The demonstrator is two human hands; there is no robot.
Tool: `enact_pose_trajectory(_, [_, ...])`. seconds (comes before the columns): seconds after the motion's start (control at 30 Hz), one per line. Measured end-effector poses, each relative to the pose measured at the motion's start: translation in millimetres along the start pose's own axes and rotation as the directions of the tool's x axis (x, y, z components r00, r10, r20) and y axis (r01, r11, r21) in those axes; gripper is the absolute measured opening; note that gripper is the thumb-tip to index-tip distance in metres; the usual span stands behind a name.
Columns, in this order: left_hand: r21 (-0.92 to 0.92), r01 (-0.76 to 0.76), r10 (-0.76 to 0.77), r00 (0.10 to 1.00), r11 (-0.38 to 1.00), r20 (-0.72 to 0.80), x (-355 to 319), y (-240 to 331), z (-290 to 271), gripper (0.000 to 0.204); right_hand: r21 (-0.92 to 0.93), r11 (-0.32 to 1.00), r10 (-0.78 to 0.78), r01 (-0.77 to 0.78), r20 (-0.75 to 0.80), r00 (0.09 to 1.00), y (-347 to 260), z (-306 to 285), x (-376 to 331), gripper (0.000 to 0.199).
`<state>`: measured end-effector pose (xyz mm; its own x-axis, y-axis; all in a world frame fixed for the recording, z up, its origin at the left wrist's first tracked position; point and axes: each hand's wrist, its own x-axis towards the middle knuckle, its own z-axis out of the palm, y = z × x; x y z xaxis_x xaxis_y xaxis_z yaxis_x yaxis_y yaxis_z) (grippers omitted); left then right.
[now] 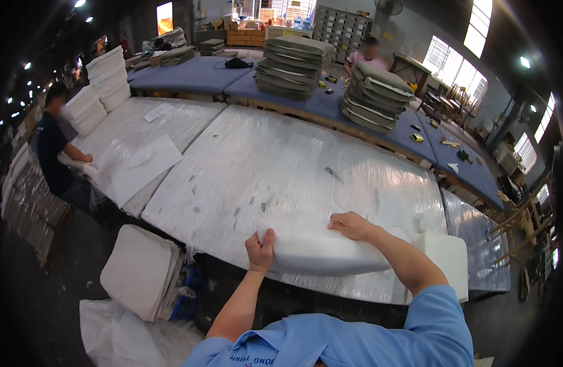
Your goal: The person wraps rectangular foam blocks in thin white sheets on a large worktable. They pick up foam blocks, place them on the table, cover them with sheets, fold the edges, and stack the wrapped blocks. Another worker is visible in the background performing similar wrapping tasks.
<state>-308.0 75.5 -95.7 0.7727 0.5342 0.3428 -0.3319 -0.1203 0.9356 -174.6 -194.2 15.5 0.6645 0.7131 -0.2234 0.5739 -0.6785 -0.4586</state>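
Observation:
A white, soft-looking cushion (330, 252) is held at the near edge of the plastic-covered table (251, 159). My left hand (259, 251) is closed on its left end, thumb uppermost. On its far upper edge, the fingers of my right hand (350, 226) are closed and pinch the white material. The cushion's underside is out of sight. Just right of it, partly behind my right forearm, lies a flat white pad (447, 260) with rounded corners.
A stack of white pads (141, 266) stands left of me, with clear plastic sheeting (125, 333) below. Grey-green cushion stacks (294, 67) sit on the blue tables (318, 104) beyond. One person (61, 147) works at the left; another (366, 56) is behind the far stacks.

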Motion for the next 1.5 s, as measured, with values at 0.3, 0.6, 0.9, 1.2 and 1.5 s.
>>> enact_pose_trajectory(0.3, [-0.068, 0.661, -0.519, 0.644, 0.747, 0.562, 65.0, 33.3, -51.7, 0.073, 0.032, 0.999, 0.015, -0.015, 0.003, 1.0, 7.7, 11.8, -7.5, 0.036])
enact_pose_trajectory(0.6, [0.306, 0.582, -0.635, 0.523, 0.753, 0.568, 107.0, 42.1, -17.9, 0.041, 0.1, 0.995, 0.024, -0.02, -0.039, 0.999, 11.2, 21.6, -16.2, 0.036])
enact_pose_trajectory(0.9, [0.675, -0.241, 0.011, 0.946, 0.697, 0.325, 91.1, 103.9, 21.0, 0.018, 0.088, 0.995, 0.046, -0.041, -0.048, 0.998, 22.2, 21.7, -19.7, 0.034])
enact_pose_trajectory(1.2, [0.39, -0.749, 0.251, 0.583, 0.536, 0.773, -55.2, 107.4, 113.8, 0.044, 0.093, 0.996, -0.003, 0.007, -0.046, 0.999, 20.5, 7.2, -0.3, 0.039])
enact_pose_trajectory(1.5, [0.587, -0.629, 0.108, 0.723, 0.509, 0.682, -64.1, 108.3, 141.6, 0.042, 0.12, 0.943, 0.227, -0.309, 0.444, 0.867, 66.8, -75.6, -50.7, 0.068])
